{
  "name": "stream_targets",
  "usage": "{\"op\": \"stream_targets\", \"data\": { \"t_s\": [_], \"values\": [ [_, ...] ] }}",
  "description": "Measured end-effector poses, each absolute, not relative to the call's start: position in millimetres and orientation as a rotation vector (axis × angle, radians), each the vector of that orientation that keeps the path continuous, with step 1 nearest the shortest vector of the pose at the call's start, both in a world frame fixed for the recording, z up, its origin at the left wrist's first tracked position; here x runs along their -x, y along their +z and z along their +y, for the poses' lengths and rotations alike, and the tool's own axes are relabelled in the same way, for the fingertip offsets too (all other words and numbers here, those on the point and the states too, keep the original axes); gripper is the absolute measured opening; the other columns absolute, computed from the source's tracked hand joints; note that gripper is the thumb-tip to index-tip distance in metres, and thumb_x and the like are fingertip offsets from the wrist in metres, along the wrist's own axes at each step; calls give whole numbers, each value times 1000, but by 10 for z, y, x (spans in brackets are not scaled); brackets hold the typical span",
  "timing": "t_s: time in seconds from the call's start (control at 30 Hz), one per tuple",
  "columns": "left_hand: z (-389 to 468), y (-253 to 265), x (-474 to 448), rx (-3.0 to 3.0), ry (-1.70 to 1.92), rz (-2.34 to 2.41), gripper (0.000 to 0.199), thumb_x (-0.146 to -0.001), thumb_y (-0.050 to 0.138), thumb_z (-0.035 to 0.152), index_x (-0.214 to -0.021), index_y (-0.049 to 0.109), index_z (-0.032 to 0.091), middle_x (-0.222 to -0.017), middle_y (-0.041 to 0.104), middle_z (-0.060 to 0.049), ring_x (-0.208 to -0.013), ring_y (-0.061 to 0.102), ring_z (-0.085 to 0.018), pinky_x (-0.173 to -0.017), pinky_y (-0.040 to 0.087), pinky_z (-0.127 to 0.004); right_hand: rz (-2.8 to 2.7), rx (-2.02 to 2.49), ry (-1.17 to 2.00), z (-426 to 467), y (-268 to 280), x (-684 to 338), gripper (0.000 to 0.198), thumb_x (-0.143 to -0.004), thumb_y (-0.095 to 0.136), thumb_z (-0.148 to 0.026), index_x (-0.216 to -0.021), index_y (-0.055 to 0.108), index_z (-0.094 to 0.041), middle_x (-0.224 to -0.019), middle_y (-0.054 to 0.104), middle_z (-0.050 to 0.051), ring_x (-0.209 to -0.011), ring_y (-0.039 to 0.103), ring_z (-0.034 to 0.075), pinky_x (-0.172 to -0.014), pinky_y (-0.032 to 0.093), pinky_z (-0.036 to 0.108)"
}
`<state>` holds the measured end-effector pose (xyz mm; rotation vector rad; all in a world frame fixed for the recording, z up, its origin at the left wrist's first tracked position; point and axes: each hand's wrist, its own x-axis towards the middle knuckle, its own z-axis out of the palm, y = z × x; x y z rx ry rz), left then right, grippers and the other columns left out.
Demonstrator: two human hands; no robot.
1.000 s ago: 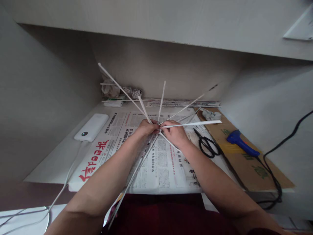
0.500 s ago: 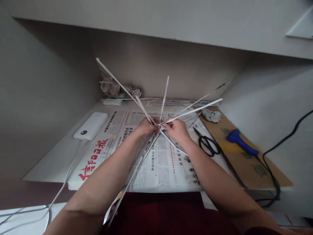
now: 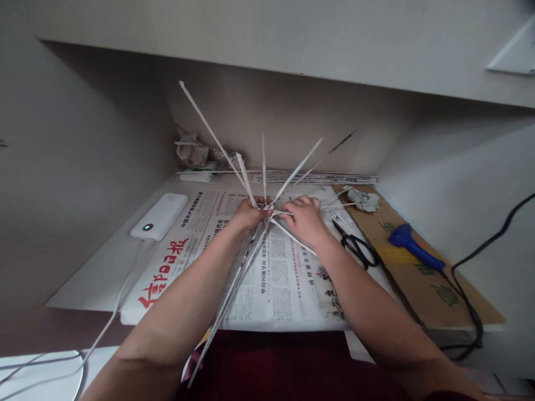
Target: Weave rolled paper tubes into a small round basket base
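Left hand: thumb and fingers pinched together on the crossing of a spoked piece of paper strips, above the far half of the newspaper. Right hand: just beside the left, fingers closed on a strip that leaves the crossing sideways; finer hold hidden by the knuckles. Spoked piece: narrow, flattened strips, mostly white or pale grey, some with specks of print, radiating unevenly; one long strip slants beyond the newspaper's far left, a shorter, broader one beside it, one near upright, one broad and pale leaning right, one thin with a dark end; another passes toward the right wrist, and long strips trail past the newspaper's near edge. Newspaper: printed sheet, large red characters at its left, laid flat on a white tabletop. Left of the newspaper: white power bank with lit round display, pale cable attached. Over its right portion: black-handled scissors. Right of it: brown cardboard bearing a blue gun-shaped tool, black cord, and a crumpled grey wad. Beyond its far edge: stacked paper sticks, plastic bag. Around the newspaper: plain pale walls, shadowed recess, overhanging panel.
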<state>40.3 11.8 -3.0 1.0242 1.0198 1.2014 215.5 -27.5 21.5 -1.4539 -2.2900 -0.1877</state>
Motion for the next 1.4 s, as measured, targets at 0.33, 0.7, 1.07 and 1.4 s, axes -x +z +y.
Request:
{"op": "stream_targets", "data": {
  "t_s": [0.33,0.7,1.07,1.4],
  "values": [
    [152,-52,-403,-943,1270,1042,30,-45,81,6,-72,72,14,-60,65,1,-53,55,-10,-54,42,-21,-2245,1787,56,-368,315,-2038,41,-95,48,-49,-75,71,-22,-72,71,9,-68,62,24,-61,35,33],
    [150,-76,-435,-930,1208,1062,32,-39,87,6,-62,67,16,-57,65,1,-52,56,-12,-54,43,-24,-1668,1609,643,51,179,-1938,20,-79,67,-38,-72,71,-19,-70,71,3,-67,65,18,-59,47,26],
    [138,-37,-420,-816,1042,869,30,-42,91,13,-63,68,12,-56,65,-3,-55,59,-14,-55,47,-25,-1244,1419,1184,137,107,-1945,9,-78,63,-23,-82,69,-18,-69,70,1,-61,64,13,-63,52,24],
    [159,-77,-434,-842,1149,1016,27,-46,84,8,-61,62,14,-52,60,2,-47,52,-10,-46,39,-21,-1737,1547,624,-56,239,-1975,11,-78,67,-27,-82,73,-18,-75,73,4,-69,66,17,-63,51,26]
  ]
}}
